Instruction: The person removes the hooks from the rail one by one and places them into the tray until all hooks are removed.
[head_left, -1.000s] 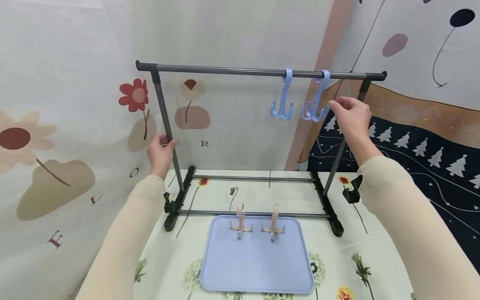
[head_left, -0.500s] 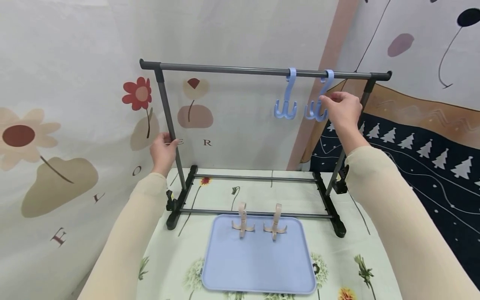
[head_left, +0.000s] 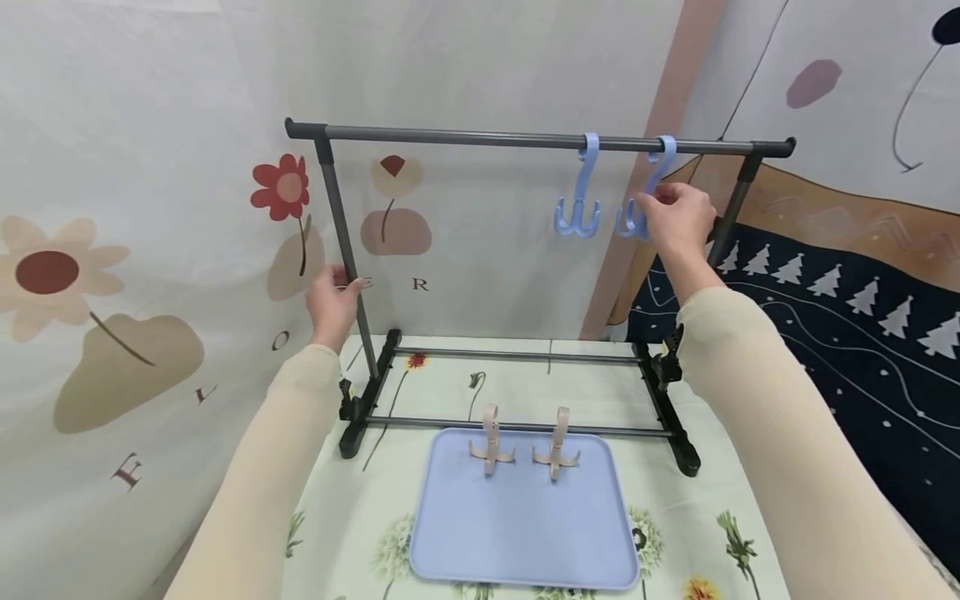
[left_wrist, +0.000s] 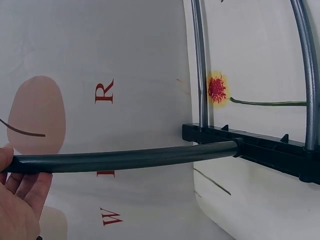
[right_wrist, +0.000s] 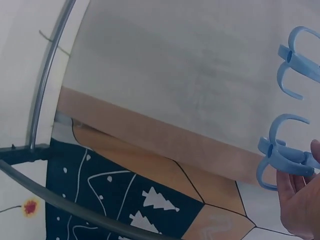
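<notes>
A dark grey hanging rack stands with two blue four-pronged hooks on the right part of its top bar. My right hand pinches the stem of the right-hand blue hook, just below the bar; in the right wrist view, fingers and thumb lie on either side of that stem. Just left of it hangs the other blue hook, untouched. My left hand grips the rack's left upright partway up, thumb on one side and fingers on the other.
In front of the rack lies a blue tray. Two beige hooks lie at its far edge, close to the rack's lower front bar. Black base feet flank both sides, and a patterned curtain hangs behind.
My right hand has moved left from beside the right-hand blue hook and taken hold of its stem. The left hand keeps its grip on the upright. The head view has shifted slightly.
</notes>
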